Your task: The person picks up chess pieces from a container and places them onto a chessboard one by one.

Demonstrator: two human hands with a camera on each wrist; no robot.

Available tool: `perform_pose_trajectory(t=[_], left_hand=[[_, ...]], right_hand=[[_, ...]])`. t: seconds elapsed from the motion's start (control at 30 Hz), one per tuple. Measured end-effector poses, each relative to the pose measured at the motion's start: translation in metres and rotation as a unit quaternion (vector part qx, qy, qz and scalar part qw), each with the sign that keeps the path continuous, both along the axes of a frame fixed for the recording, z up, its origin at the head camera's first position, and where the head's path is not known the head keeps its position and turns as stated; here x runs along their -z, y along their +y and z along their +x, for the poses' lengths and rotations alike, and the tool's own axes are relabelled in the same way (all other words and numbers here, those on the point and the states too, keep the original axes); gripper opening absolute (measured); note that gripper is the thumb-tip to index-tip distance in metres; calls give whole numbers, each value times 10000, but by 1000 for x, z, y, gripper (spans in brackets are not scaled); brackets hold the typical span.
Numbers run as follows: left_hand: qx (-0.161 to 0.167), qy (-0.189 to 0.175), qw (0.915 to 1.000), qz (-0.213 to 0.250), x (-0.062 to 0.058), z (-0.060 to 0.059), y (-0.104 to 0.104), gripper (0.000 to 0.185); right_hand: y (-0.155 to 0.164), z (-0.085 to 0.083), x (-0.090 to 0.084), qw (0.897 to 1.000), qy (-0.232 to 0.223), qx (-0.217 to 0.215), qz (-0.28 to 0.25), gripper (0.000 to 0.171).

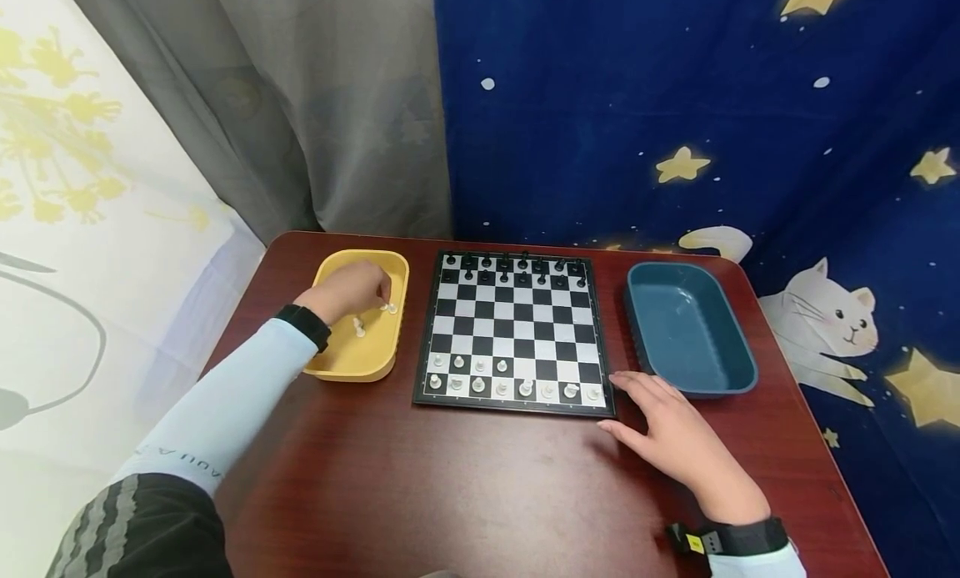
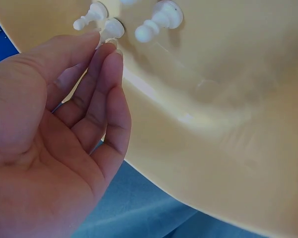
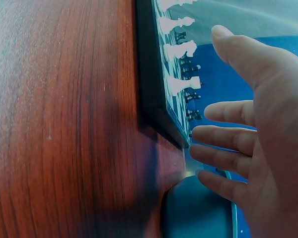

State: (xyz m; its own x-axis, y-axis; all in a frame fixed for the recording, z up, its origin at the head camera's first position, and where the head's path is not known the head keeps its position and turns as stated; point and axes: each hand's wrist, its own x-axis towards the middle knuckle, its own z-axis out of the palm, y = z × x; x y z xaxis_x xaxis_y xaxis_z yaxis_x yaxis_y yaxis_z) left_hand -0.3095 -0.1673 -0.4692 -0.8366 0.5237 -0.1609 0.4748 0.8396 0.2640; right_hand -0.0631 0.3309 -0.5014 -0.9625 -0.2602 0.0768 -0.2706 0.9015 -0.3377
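Where board sits: dark wood tbl.

This looks like a room in a home, maybe a child's room. A blue cloth with yellow stars and a white cat hangs behind the dark red table. A grey curtain hangs at the back left corner. A chess board lies on the table.
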Motion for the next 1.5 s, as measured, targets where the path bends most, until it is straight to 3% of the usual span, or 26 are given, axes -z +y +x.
perform_pose_trajectory(t=[0.33,0.53,0.67,0.87,1.07,1.27,1.5], left_hand=[[-72,451,9988,160,-10,2,-9,1],[-461,880,9938,508,-28,17,0,15],[-373,1059,9919,588,-35,30,20,18],[587,1189,9881,776,-37,45,71,14],[1543,1003,9807,660,-31,63,132,12],[2071,824,9735,514,-24,74,173,5],[2505,797,9641,363,-9,80,193,8]], right_hand=[[1,0,1,10000,80,-43,12,74],[0,1,0,9999,91,-27,36,74],[-1,1,-1,10000,81,-15,52,74],[-2,1,0,9999,98,-21,37,75],[-2,3,-1,10000,73,8,25,75],[0,6,-1,10000,61,52,11,75],[2,9,1,9998,208,66,-21,73]])
